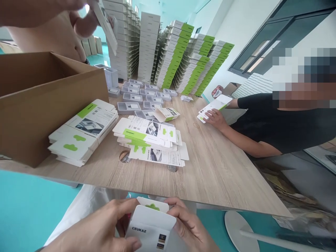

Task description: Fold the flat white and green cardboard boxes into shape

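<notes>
While both hands close on it at the bottom of the head view, a white cardboard box (pixel 149 231) printed CEUKAZ sits between the left grip (pixel 91 227) and the right grip (pixel 186 224). Each grip is closed on the box from its own side, and a white panel (pixel 152 206) with a green shape stands up at the box's top edge.

Straight ahead of the grips, past the near edge of a wooden counter (pixel 217 175), loose piles of flat white-and-green box blanks (pixel 147 136) lie spread out. Ahead and to the left of the grips, a neater stack of blanks (pixel 84 131) lies just beside an open corrugated carton (pixel 34 105). Farther ahead, grey moulded trays (pixel 128 106) sit in rows on the counter, and behind them rise tall towers of flattened boxes (pixel 170 56) — white, many with green bands.

Ahead and to the right of the grips, a co-worker in a black T-shirt (pixel 262 122) holds a white-and-green blank (pixel 215 106) at the counter's far side. High up on the left, well beyond the grips, another person's hand (pixel 84 22) lifts a white card (pixel 106 26) above the carton.
</notes>
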The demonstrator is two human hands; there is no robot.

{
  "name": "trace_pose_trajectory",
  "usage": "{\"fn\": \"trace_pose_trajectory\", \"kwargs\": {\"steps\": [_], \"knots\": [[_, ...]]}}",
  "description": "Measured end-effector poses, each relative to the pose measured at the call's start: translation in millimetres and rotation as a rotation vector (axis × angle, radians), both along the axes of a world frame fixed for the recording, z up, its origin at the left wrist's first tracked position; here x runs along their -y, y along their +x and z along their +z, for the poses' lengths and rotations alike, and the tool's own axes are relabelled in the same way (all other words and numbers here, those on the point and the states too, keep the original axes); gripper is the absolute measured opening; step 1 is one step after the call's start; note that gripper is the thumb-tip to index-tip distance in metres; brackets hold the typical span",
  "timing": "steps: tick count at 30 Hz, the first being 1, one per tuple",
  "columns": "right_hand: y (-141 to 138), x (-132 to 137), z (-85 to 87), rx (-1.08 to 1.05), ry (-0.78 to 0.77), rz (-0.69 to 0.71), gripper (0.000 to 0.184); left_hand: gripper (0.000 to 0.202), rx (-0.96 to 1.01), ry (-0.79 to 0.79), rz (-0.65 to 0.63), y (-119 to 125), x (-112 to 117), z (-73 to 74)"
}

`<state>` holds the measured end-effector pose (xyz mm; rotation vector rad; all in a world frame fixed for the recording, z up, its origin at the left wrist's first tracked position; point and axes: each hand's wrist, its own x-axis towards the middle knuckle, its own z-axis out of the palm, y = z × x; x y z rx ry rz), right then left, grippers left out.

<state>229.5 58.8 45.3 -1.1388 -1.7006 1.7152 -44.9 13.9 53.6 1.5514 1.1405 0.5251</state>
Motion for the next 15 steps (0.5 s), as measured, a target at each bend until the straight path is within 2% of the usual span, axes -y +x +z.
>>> {"fn": "trace_pose_trajectory", "kwargs": {"steps": [3,9,12,15], "knots": [[-4.9,8.6,-5.7,0.024,0.081,-0.101,0.051,0.016,0.025,-0.098,0.019,-1.7,-1.6,0.2],[-11.7,22.7,-18.0,0.002,0.164,-0.188,0.05,0.02,0.039,-0.089,-0.002,2.3,-6.2,1.9],[-12.9,24.8,-18.2,0.016,0.219,-0.205,0.053,0.021,0.084,-0.08,-0.052,6.9,-9.3,7.9],[-16.5,26.7,-19.9,0.008,0.269,-0.242,0.05,0.028,0.087,-0.123,-0.024,12.4,-11.4,19.3]]}}
